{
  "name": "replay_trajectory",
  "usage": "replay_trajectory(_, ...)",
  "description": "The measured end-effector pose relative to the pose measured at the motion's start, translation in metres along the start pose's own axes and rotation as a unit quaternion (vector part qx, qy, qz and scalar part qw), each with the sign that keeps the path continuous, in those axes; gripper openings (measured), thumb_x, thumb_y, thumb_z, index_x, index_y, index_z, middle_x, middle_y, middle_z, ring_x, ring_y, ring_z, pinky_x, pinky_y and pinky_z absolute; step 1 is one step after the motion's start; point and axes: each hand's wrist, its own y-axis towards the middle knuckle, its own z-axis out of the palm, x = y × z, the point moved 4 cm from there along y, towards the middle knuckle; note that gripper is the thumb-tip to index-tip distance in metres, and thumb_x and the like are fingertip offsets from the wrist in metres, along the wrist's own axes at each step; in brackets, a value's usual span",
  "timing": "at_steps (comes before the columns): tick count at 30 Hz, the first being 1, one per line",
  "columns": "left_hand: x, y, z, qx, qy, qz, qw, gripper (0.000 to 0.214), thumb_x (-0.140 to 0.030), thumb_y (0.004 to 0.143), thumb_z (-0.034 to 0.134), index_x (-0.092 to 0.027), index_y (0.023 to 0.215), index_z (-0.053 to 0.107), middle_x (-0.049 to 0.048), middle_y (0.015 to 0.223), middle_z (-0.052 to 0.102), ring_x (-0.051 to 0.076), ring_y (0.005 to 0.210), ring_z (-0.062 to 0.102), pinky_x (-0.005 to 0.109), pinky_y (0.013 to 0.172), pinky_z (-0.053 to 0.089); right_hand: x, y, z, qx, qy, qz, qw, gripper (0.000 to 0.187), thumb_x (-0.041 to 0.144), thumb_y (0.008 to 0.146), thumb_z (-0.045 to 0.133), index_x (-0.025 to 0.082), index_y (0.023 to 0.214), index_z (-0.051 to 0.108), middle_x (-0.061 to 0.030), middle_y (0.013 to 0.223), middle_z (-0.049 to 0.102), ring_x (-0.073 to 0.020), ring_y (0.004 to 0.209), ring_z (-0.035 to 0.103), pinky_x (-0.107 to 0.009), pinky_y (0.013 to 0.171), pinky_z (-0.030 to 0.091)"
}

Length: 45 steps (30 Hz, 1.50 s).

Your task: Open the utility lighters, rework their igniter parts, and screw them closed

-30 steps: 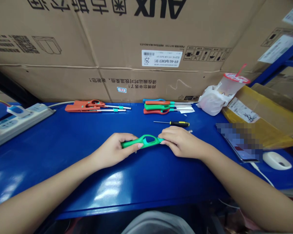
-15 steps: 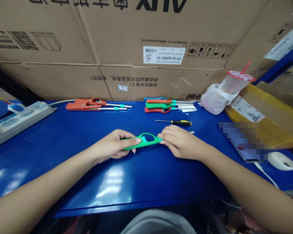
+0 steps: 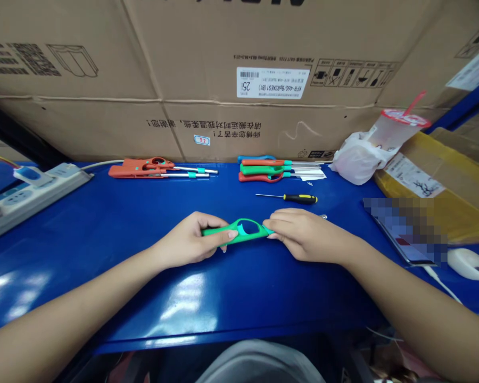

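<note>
A green plastic lighter body [image 3: 243, 231] with an oval finger hole lies across the middle of the blue table [image 3: 104, 223], held at both ends. My left hand [image 3: 191, 239] is closed round its left handle end, thumb on top. My right hand [image 3: 303, 231] is closed over its right end, and a bit of metal tube [image 3: 323, 216] pokes out behind the knuckles. A small screwdriver with a black and yellow handle [image 3: 293, 198] lies just beyond my right hand.
Orange lighters [image 3: 151, 169] lie at the back left and a stack of orange, green and red ones [image 3: 271, 170] at the back centre. Big cardboard boxes [image 3: 223, 80] wall the back. A power strip [image 3: 27, 191] sits left; a bagged cup [image 3: 367, 149], phone [image 3: 407, 229] and mouse [image 3: 469, 263] sit right.
Both hands keep their hold on the green lighter body, which has tilted only slightly. The view has shifted a little, so the things at the back sit somewhat further right.
</note>
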Motion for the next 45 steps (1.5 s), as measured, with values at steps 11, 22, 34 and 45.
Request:
replay_trajectory(11,0.004,0.002,-0.003,-0.011,-0.005,-0.045,0.999,0.053,-0.066,0.078,0.076,-0.014,0.075,0.067,-0.0056,0.044,0.042,0.005,0.034,0.03,0.017,0.032,0.02,-0.004,-0.001,0.017,-0.056,-0.049,-0.012,0.997,0.023,0.016,0.103,0.051,0.01,0.105,0.072,-0.011,0.087,0.075,-0.0212,0.078,0.064,-0.035,0.077,0.056)
replay_trajectory(22,-0.037,0.021,-0.029,-0.087,0.223,0.176,0.955,0.053,-0.056,0.103,0.043,-0.015,0.094,0.075,0.0035,0.073,0.067,0.016,0.068,0.062,0.027,0.068,0.05,-0.015,0.002,-0.013,-0.226,-0.074,0.1,0.966,0.03,0.019,0.099,0.058,0.023,0.128,0.064,-0.0138,0.123,0.067,-0.0283,0.114,0.061,-0.05,0.099,0.049)
replay_trajectory(34,-0.094,0.171,-0.043,-0.131,0.484,0.379,0.778,0.039,-0.033,0.103,0.05,-0.013,0.131,0.068,0.0145,0.113,0.066,0.026,0.106,0.064,0.039,0.099,0.05,-0.057,-0.008,0.009,-0.097,-0.059,0.252,0.961,0.031,0.022,0.097,0.058,0.019,0.126,0.066,-0.0149,0.128,0.064,-0.0318,0.119,0.056,-0.052,0.101,0.047)
replay_trajectory(45,-0.088,0.184,-0.053,-0.147,0.479,0.373,0.781,0.037,-0.028,0.099,0.049,-0.012,0.124,0.072,0.014,0.116,0.067,0.026,0.11,0.065,0.04,0.102,0.052,-0.067,-0.012,0.015,-0.033,-0.073,0.305,0.949,0.035,0.017,0.099,0.049,0.019,0.131,0.064,-0.0145,0.122,0.064,-0.0292,0.111,0.056,-0.048,0.095,0.048)
